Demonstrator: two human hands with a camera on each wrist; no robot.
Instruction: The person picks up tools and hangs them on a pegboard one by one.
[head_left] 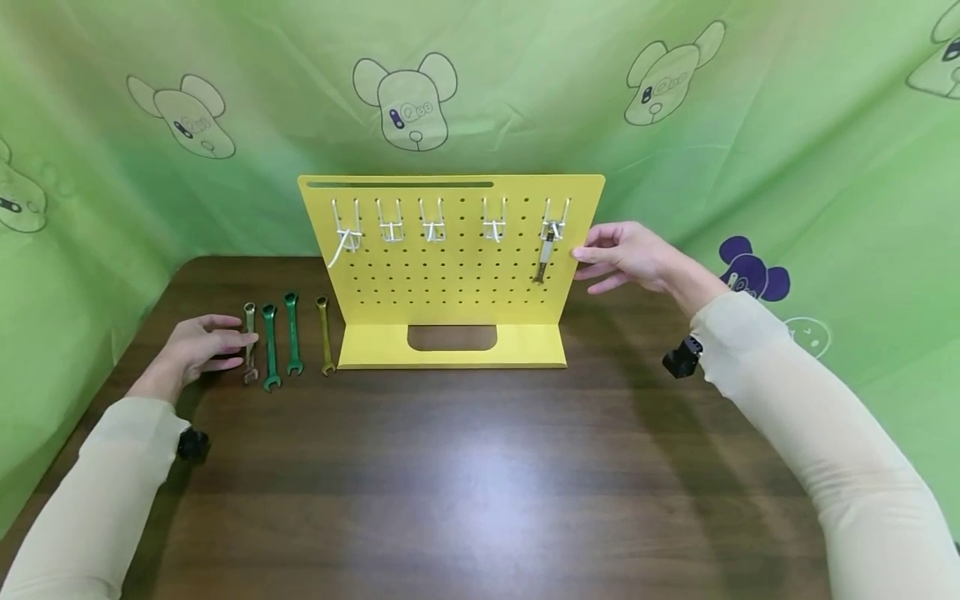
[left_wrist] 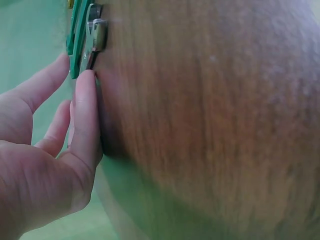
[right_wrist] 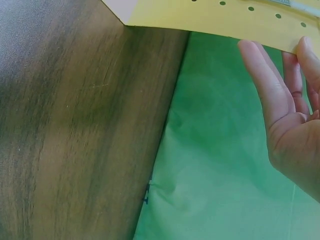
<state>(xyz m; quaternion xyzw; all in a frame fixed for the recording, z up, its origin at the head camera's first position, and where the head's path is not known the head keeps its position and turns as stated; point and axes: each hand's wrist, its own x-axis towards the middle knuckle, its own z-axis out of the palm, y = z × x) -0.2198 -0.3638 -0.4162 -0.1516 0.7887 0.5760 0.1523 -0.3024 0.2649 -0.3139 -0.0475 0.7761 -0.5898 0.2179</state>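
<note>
At the left, my left hand [head_left: 201,346] reaches over a silver combination wrench [head_left: 251,321], its fingers fairly straight and a fingertip overlapping the shaft. In the left wrist view that wrench [left_wrist: 98,36] lies flat just beyond the fingertips. Two green wrenches [head_left: 293,333] and a yellowish wrench [head_left: 325,333] lie beside it. My right hand [head_left: 622,254] holds the right edge of a yellow pegboard [head_left: 450,287], thumb on the front and fingers partly hidden behind. One silver wrench [head_left: 547,252] hangs from the rightmost hook.
Several white hooks [head_left: 432,229] line the upper pegboard. The board stands on a flat yellow foot [head_left: 525,346] upon the dark wooden table [head_left: 420,467]. A green curtain [head_left: 517,100] with printed mouse-like heads hangs behind and around the table.
</note>
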